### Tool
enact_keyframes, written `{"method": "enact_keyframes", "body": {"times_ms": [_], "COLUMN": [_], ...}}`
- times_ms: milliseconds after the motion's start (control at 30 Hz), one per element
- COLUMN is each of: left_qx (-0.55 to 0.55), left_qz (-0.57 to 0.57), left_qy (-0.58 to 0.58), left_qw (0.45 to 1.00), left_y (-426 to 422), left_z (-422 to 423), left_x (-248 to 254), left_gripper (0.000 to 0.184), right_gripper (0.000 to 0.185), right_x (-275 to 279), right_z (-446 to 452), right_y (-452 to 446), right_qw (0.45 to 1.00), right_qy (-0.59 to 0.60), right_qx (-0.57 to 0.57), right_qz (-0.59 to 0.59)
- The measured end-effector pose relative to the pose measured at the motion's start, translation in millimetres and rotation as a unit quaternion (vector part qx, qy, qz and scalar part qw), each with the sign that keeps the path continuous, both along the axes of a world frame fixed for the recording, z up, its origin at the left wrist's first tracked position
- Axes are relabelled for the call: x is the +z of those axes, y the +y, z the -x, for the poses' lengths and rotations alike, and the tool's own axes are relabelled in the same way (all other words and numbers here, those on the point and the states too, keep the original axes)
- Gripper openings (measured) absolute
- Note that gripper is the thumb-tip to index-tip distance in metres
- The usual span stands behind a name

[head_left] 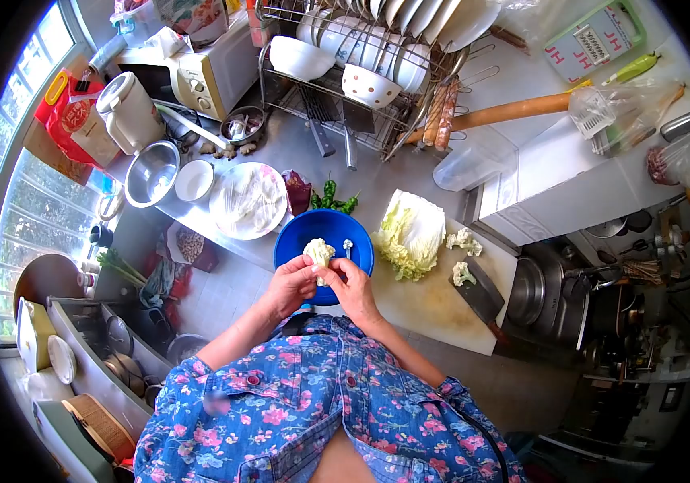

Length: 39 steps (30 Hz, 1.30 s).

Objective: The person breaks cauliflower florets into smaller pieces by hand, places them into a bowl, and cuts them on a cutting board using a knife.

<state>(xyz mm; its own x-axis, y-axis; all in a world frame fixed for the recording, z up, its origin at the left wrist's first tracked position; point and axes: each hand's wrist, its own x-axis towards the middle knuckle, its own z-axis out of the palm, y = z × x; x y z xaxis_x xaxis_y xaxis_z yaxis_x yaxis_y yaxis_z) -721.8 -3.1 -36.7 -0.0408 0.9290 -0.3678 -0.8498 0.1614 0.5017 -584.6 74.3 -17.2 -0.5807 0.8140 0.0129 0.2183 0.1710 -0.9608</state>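
Observation:
A piece of cauliflower [319,252] is held between both hands over a blue bowl [284,241] at the counter's front edge. My left hand [295,283] has its fingers closed on the piece from the left side. From the right, my right hand [349,283] pinches the same piece, its thumb and fingertips pressed to it. One small floret [348,244] lies inside the bowl. Pale florets [464,241] and leafy cabbage [413,233] rest on the cutting board [409,310], beside a cleaver [481,294] with a dark blade.
Green peppers [333,197] lie behind the bowl. To the left stand a covered plate [248,201], a small white bowl [194,181] and a metal bowl [152,173]. A dish rack [337,105] is at the back, and a sink [558,302] is at the right.

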Motion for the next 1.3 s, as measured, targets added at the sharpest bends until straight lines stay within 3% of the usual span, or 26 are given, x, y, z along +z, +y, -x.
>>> {"method": "enact_keyframes", "body": {"times_ms": [67,267,367,500,567,667,767,900,1000,1300], "left_qx": [-0.005,0.013,0.021,0.025,0.039,0.054,0.058,0.053,0.092,0.044], "left_qz": [0.008,0.02,0.0,-0.007,-0.009,-0.024,-0.045,-0.07,-0.023,-0.004], "left_qy": [0.007,0.054,0.144,0.252,0.24,0.229,0.221,0.14,0.093,0.0], "left_qw": [1.0,0.998,0.989,0.967,0.97,0.972,0.973,0.986,0.991,0.999], "left_y": [0,5,6,9,10,10,8,10,10,5], "left_z": [0,-7,-9,-13,-17,-20,-21,-16,-16,-6], "left_x": [3,10,10,15,20,17,23,17,28,21], "left_gripper": [0.01,0.012,0.012,0.012,0.011,0.011,0.01,0.009,0.01,0.018], "right_gripper": [0.026,0.028,0.03,0.035,0.034,0.033,0.032,0.036,0.033,0.031], "right_x": [1,-4,-8,-11,-12,-31,-24,-19,-20,-8], "right_z": [1,-2,3,4,5,6,3,-1,0,2], "right_y": [-2,1,-5,-4,-7,-8,0,2,3,-3], "right_qw": [0.999,0.968,0.997,0.996,0.995,0.984,0.913,0.923,0.907,0.879], "right_qy": [0.029,0.048,-0.041,-0.021,-0.034,0.019,0.138,0.155,0.208,0.238], "right_qx": [-0.004,-0.008,-0.051,-0.066,-0.086,-0.103,-0.12,-0.095,-0.086,-0.092], "right_qz": [0.018,0.245,0.046,0.051,0.044,0.143,0.365,0.338,0.355,0.402]}}
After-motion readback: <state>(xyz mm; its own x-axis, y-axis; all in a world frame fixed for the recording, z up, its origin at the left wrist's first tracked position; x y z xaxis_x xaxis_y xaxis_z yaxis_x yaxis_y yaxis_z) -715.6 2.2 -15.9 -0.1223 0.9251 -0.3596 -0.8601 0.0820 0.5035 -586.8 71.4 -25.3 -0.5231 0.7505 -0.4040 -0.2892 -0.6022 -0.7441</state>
